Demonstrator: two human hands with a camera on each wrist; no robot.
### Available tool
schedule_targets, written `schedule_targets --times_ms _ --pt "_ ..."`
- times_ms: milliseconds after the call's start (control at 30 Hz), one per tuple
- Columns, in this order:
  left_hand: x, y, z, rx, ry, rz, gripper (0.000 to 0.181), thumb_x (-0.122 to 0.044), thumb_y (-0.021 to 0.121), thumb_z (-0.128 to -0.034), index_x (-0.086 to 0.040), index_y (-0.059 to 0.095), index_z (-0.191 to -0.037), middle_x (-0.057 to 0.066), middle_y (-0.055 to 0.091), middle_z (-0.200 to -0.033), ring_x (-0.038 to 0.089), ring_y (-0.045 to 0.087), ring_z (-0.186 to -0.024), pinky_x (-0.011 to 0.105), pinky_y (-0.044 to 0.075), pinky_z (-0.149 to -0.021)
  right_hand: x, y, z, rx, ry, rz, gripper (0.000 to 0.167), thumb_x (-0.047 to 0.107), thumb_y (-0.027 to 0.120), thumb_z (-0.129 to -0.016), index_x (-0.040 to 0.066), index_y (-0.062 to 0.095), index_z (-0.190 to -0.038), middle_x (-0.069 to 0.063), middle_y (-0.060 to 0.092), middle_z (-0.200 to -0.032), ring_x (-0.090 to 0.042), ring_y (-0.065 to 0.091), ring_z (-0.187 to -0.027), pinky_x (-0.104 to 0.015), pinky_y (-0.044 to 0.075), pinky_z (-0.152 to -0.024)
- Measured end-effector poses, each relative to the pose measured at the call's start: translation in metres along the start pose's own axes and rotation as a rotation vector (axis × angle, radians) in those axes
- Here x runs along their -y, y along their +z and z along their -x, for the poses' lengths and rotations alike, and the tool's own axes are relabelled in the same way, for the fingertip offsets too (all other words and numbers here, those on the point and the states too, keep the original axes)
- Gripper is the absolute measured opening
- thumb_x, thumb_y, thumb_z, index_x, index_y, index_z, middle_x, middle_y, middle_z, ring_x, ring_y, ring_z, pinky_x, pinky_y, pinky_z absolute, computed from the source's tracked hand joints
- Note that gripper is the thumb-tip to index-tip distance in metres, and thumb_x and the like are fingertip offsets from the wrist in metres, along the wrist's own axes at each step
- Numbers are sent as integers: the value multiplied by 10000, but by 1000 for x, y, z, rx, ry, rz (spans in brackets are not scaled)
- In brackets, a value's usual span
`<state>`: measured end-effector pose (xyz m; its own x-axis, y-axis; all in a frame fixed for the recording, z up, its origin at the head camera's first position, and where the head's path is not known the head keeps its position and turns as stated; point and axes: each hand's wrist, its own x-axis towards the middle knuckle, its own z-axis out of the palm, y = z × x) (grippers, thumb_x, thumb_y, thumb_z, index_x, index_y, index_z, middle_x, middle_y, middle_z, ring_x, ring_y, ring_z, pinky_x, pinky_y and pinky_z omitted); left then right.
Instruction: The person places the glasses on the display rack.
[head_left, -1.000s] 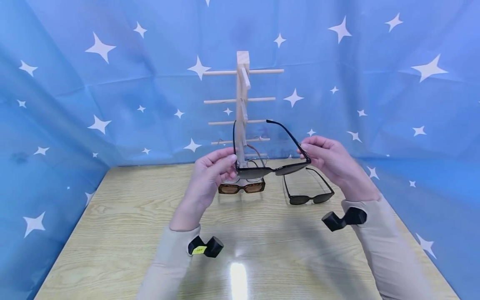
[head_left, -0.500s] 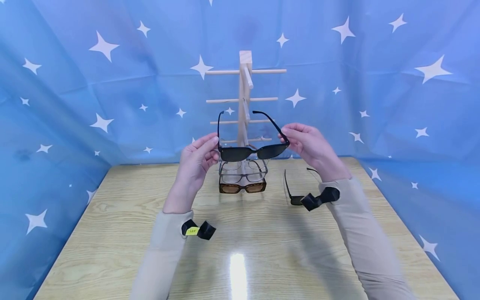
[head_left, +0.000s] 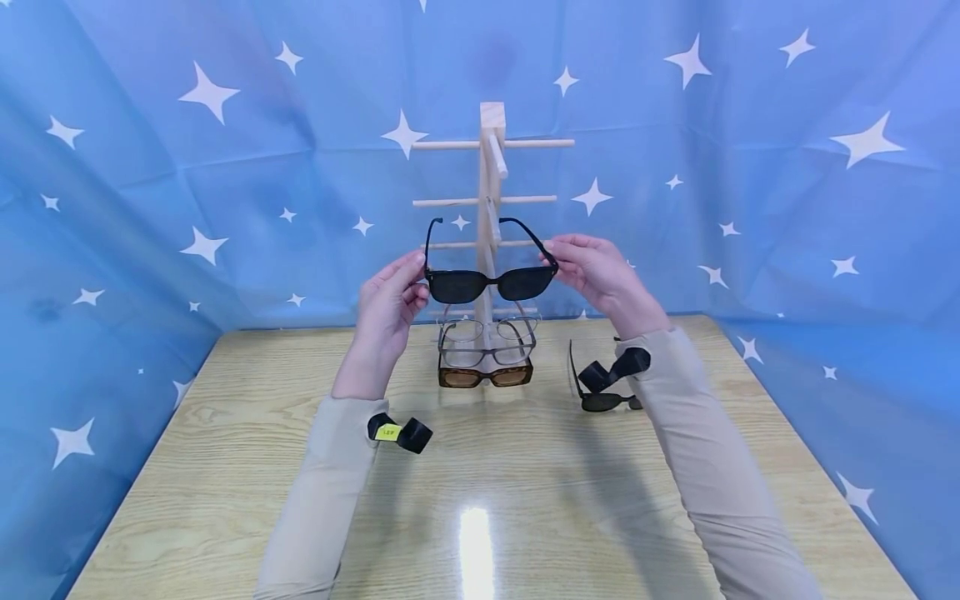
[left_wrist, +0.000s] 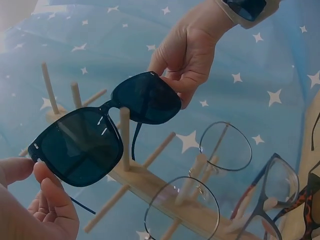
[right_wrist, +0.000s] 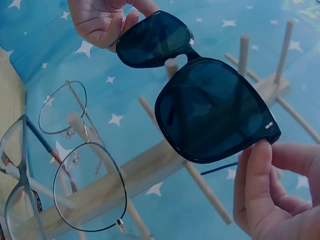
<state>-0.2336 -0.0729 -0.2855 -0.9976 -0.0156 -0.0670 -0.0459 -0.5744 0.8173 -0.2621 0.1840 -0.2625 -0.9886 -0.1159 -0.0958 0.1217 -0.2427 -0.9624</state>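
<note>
Black sunglasses (head_left: 457, 287) are held up between both hands, lenses toward me, in front of a wooden glasses rack (head_left: 491, 117). My left hand (head_left: 386, 304) pinches the frame at its left hinge. At the right hinge, my right hand (head_left: 600, 271) pinches it between thumb and fingers. The temples point back toward the rack, around its post. In the left wrist view the bridge of the sunglasses (left_wrist: 82, 145) is close to a forward peg (left_wrist: 124, 140); whether they touch I cannot tell.
Below on the rack hang thin round wire glasses (head_left: 517, 329), grey-framed glasses (head_left: 463, 357) and tortoiseshell sunglasses (head_left: 459, 378). Another pair of black sunglasses (head_left: 600, 402) lies on the wooden table (head_left: 285, 400), partly behind my right forearm. A blue star-patterned cloth (head_left: 262, 183) hangs behind.
Both hands have carried the black sunglasses up and to the left, from right of the rack to in front of its post. The frame has become more level.
</note>
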Motion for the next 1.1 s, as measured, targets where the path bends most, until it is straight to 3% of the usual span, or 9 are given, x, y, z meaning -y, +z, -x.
schedule_targets --times_ms 200,700,1100 --pt "5 -2 -7 -26 -19 9 37 -88 634 -895 -77 660 -919 -4 622 -697 70 509 -468 138 432 -455 -2 -3 -4 46 30 -40 80 32 597 -905 50 665 -867 -67 672 -756 -90 630 -602 -162 526 -569" --pt "10 -3 -12 -29 -35 -23 34 -97 615 -908 -85 637 -884 -8 626 -669 71 515 -452 141 437 -451 -7 -8 -6 41 50 -41 74 50 596 -909 54 650 -859 -70 678 -766 -102 638 -605 -176 539 -595" --pt "12 -13 -10 -5 -32 -93 155 -134 584 -930 -44 560 -1054 -2 604 -724 86 516 -521 154 458 -517 -7 -13 2 7 42 -28 55 67 602 -910 57 642 -873 -47 629 -775 -121 618 -684 -187 545 -653"
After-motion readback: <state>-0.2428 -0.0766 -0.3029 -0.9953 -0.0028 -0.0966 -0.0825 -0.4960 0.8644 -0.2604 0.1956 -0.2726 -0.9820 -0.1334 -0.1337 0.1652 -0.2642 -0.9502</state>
